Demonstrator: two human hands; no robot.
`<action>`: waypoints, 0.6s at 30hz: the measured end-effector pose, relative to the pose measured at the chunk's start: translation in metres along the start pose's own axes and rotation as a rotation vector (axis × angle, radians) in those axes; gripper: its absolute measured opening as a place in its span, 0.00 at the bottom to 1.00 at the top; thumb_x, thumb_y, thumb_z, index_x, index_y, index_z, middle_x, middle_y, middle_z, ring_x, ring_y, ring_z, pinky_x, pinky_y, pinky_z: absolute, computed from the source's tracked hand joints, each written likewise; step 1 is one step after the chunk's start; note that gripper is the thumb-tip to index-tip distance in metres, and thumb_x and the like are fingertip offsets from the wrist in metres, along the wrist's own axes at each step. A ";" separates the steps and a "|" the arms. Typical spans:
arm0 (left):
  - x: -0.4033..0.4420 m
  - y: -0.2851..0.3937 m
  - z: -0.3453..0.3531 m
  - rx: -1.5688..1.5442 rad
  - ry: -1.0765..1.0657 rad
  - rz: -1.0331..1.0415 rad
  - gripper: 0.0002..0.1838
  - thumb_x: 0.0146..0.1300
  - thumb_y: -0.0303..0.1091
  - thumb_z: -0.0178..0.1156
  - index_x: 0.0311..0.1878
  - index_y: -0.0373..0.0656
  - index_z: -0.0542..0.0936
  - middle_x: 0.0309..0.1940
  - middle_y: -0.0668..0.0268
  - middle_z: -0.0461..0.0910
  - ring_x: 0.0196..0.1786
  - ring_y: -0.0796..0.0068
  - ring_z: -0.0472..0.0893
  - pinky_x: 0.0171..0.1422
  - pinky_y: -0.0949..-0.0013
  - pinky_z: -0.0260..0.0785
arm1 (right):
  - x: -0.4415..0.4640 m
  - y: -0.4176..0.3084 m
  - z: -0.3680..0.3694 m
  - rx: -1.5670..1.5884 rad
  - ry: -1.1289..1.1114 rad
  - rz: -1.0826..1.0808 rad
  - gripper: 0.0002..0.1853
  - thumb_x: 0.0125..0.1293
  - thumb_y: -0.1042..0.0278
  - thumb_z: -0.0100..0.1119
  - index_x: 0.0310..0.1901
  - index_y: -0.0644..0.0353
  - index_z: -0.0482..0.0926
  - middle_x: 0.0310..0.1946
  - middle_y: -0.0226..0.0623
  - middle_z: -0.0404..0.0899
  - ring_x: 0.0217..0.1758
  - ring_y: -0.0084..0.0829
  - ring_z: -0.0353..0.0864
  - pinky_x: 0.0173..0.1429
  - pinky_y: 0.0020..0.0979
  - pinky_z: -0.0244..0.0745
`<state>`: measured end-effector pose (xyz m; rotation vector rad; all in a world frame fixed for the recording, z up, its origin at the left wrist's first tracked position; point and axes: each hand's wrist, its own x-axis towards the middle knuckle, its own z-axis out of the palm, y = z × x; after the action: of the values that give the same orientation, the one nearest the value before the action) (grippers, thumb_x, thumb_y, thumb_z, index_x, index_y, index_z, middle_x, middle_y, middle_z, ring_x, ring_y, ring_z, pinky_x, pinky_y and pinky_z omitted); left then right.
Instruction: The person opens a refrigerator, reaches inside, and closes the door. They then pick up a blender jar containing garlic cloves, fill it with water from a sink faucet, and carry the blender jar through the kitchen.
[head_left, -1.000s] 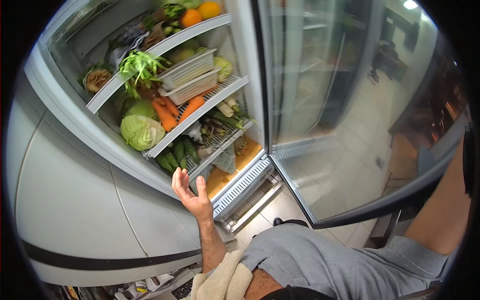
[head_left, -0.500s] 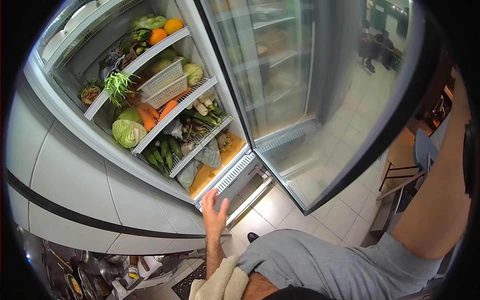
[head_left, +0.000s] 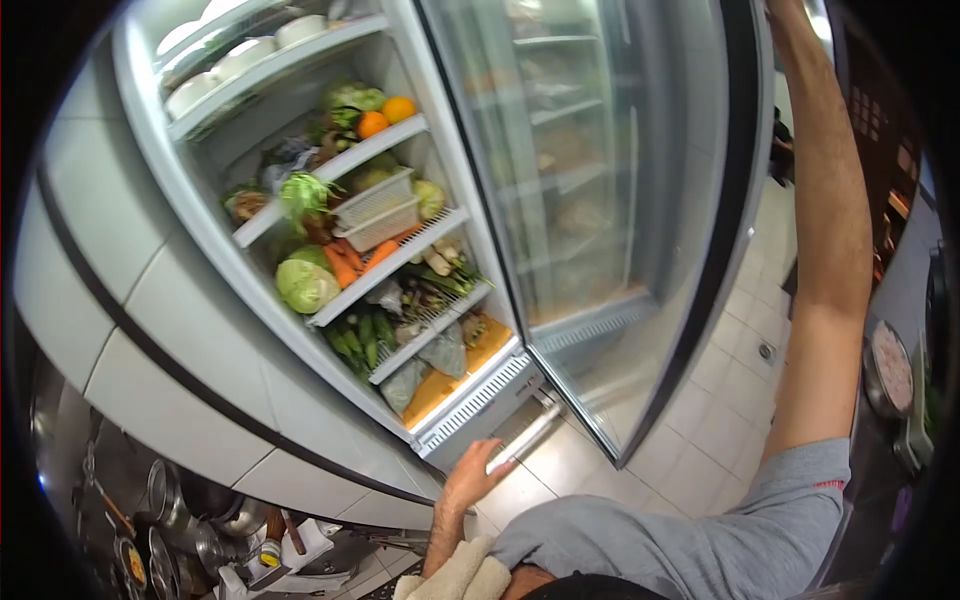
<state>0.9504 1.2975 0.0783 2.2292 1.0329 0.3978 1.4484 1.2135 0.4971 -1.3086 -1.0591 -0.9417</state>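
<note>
Holding left hand (head_left: 472, 478) near the bottom edge of the fridge (head_left: 391, 268), fingers apart, seemingly empty; stretching right arm (head_left: 830, 215) along the open glass door (head_left: 600, 230), presumably steadying it, leaving right fingers out of view, impossible to tell.

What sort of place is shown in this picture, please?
Probably a kitchen, perhaps a restaurant's: a tall refrigerator with a glass door holds cabbage and carrots, and metal pans show at the picture's lower left.

The floor (head_left: 665, 470) and apparently the wall (head_left: 210, 340) are tiled.
</note>
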 end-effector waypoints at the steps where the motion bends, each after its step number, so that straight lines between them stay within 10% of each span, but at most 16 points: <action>1: -0.008 -0.007 0.001 0.019 0.026 0.034 0.25 0.57 0.45 0.56 0.53 0.39 0.68 0.47 0.52 0.69 0.52 0.56 0.69 0.55 0.63 0.62 | 0.009 -0.010 0.010 0.062 0.021 0.004 0.13 0.59 0.63 0.48 0.40 0.62 0.75 0.35 0.37 0.75 0.40 0.24 0.72 0.45 0.26 0.66; 10: -0.046 0.004 -0.008 -0.128 0.000 0.002 0.26 0.56 0.41 0.58 0.54 0.38 0.66 0.49 0.54 0.68 0.50 0.60 0.71 0.54 0.66 0.64 | 0.067 -0.122 0.084 0.546 0.094 -0.180 0.13 0.60 0.64 0.47 0.37 0.64 0.77 0.32 0.35 0.78 0.37 0.19 0.74 0.43 0.22 0.68; 14: -0.039 0.010 0.004 -0.193 0.034 0.074 0.28 0.56 0.41 0.59 0.56 0.39 0.65 0.48 0.57 0.68 0.49 0.65 0.71 0.53 0.68 0.64 | -0.018 -0.255 0.048 0.891 -0.020 0.231 0.08 0.60 0.70 0.48 0.38 0.62 0.74 0.28 0.31 0.74 0.33 0.18 0.71 0.38 0.21 0.68; 18: -0.033 0.020 0.011 -0.243 0.143 0.106 0.33 0.52 0.39 0.62 0.59 0.40 0.60 0.53 0.57 0.63 0.52 0.64 0.68 0.54 0.65 0.64 | -0.023 -0.229 0.062 0.754 -0.120 -0.096 0.08 0.59 0.70 0.49 0.38 0.63 0.72 0.25 0.28 0.70 0.28 0.17 0.67 0.34 0.20 0.62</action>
<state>0.9463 1.2583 0.0830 2.0640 0.8883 0.7002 1.2184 1.2612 0.5356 -0.6923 -1.3987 -0.4471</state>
